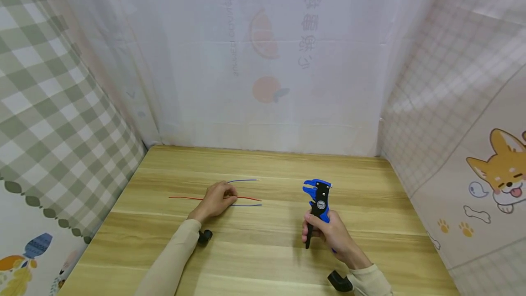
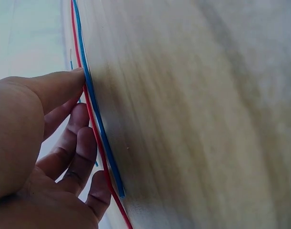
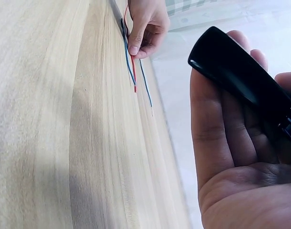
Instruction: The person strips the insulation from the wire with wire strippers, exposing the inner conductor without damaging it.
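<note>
On the wooden table, my left hand (image 1: 218, 201) pinches a red wire (image 1: 186, 198) between thumb and fingers. That wire reaches out on both sides of the hand. A blue wire (image 1: 249, 205) lies close along the near side of the red one, its other end hidden by the hand in the head view. Beyond them, a second blue wire (image 1: 243, 180) has a bare tip at its right end. My right hand (image 1: 338, 235) grips a blue and black wire stripper (image 1: 321, 194) by its handles, head pointing away from me. One black handle (image 3: 240, 71) fills much of the right wrist view.
The table (image 1: 263, 255) has light wood grain and ends at a pale curtain (image 1: 328, 118) behind. Patterned cloths hang at the left (image 1: 53, 95) and right (image 1: 452, 104). Black wrist attachments (image 1: 340, 281) show beside both sleeves.
</note>
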`<act>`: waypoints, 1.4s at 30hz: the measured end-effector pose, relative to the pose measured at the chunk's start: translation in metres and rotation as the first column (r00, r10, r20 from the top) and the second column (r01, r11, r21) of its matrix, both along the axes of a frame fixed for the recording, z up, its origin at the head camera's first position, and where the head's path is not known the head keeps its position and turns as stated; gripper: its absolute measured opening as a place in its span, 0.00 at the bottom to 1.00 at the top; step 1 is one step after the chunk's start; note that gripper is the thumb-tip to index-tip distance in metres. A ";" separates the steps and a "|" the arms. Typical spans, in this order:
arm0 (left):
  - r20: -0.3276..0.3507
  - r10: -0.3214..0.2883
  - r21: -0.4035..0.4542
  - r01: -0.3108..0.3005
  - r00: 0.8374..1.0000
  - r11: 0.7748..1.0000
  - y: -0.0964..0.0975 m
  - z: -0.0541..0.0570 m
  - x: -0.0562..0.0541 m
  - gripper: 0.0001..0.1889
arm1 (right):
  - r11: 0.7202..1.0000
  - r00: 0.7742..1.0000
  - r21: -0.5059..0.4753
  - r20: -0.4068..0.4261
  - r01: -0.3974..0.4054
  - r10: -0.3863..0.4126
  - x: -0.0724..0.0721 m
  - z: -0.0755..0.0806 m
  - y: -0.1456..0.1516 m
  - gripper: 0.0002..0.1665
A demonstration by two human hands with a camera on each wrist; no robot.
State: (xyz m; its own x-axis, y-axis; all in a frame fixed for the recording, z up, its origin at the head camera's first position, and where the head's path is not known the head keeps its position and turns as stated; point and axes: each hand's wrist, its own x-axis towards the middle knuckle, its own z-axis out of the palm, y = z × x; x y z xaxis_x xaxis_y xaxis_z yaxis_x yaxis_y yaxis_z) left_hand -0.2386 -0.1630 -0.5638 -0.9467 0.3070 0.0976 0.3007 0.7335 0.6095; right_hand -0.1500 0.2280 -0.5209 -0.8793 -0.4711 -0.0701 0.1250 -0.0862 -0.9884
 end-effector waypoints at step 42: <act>-0.245 0.048 0.261 0.018 0.968 0.965 0.006 0.042 0.013 0.02 | 0.999 0.999 -0.024 -0.038 -0.029 0.028 0.001 0.013 -0.008 0.09</act>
